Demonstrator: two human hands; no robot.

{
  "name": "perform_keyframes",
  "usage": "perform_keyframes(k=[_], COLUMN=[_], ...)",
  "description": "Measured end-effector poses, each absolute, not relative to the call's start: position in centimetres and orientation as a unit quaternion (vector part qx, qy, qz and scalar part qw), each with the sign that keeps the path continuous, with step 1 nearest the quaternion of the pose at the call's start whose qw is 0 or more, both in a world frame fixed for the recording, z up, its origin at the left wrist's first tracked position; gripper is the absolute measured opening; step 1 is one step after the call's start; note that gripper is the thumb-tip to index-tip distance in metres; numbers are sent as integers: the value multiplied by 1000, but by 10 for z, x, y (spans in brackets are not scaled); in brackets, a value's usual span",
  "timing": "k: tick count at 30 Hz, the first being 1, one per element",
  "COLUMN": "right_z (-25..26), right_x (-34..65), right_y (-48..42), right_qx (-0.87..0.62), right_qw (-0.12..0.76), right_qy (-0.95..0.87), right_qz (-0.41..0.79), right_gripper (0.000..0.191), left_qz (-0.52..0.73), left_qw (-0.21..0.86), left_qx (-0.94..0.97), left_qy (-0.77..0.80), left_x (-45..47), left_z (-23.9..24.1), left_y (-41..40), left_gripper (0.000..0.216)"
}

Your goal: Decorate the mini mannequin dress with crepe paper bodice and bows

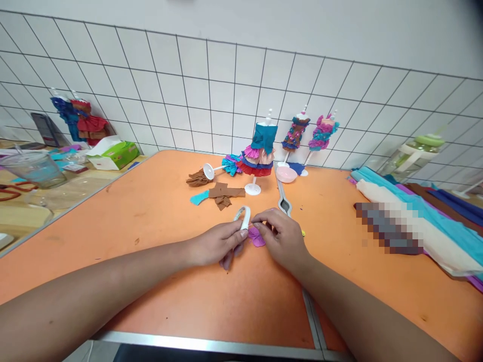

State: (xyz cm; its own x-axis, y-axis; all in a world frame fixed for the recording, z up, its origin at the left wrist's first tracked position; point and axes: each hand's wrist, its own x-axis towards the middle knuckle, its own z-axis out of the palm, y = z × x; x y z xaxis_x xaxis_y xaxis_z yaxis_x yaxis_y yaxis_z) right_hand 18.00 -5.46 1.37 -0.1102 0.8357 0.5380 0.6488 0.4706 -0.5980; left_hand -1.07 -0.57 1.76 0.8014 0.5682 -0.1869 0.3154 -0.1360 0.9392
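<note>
Left hand pinching white tape roll, right hand with fingertips curled beside it, grasp unclear, purple paper between hands

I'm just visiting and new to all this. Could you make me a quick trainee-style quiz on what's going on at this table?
1. Which hand holds the white roll?
2. True or false: the pink bowl is farther from the camera than the purple paper.
3. Multiple choice: on the upright dress stand nearest the white roll, what colour is the top of the dress?
a) red
b) teal
c) brown

Key:
1. The left hand.
2. True.
3. b) teal.
</note>
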Motion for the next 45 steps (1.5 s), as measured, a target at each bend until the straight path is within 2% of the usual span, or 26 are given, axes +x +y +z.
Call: perform_keyframes(k=[3,4,6,9,11,13,17,20,26,29,32,36,40,42,45], right_z=[15,16,16,8,-2,-10,-7,7,15,15,20,26,28,27,21], right_x=[195,202,218,242,252,257,253,244,230,229,228,225,226,228,231], right_y=[-46,-43,-36,-28,-24,-21,-17,-22,-31,-30,-30,-32,-33,-32,-30], right_qx=[-545,-564,-600,-674,-695,-690,-679,-692,-646,-618,-619,-622,-660,-687,-712], right_qw=[423,406,353,237,168,145,160,212,355,403,426,424,365,317,296], right_qy=[-710,-705,-707,-699,-700,-709,-716,-682,-579,-533,-497,-478,-514,-534,-568], right_qz=[138,139,125,34,-2,-4,21,106,349,414,436,452,409,378,287], right_gripper=[48,48,33,35,28,22,13,4,17,19,20,10,39,45,28], left_qz=[116,120,132,144,149,152,155,157,147,147,151,153,155,158,170], left_qw=[609,616,630,655,672,684,688,678,671,674,673,668,672,676,682], left_qx=[724,716,699,673,654,640,637,648,656,657,658,660,656,650,638], left_qy=[302,305,311,312,313,315,312,311,313,304,302,308,307,309,315], left_x=[-10,-11,-11,-12,-12,-12,-13,-13,-13,-14,-14,-14,-15,-15,-14], left_z=[18,19,19,20,21,21,20,19,17,16,15,15,16,15,14], left_y=[-5,-4,-1,3,5,6,6,7,6,5,5,6,6,6,6], left_gripper=[45,44,42,39,39,39,38,38,38,39,38,38,36,35,35])
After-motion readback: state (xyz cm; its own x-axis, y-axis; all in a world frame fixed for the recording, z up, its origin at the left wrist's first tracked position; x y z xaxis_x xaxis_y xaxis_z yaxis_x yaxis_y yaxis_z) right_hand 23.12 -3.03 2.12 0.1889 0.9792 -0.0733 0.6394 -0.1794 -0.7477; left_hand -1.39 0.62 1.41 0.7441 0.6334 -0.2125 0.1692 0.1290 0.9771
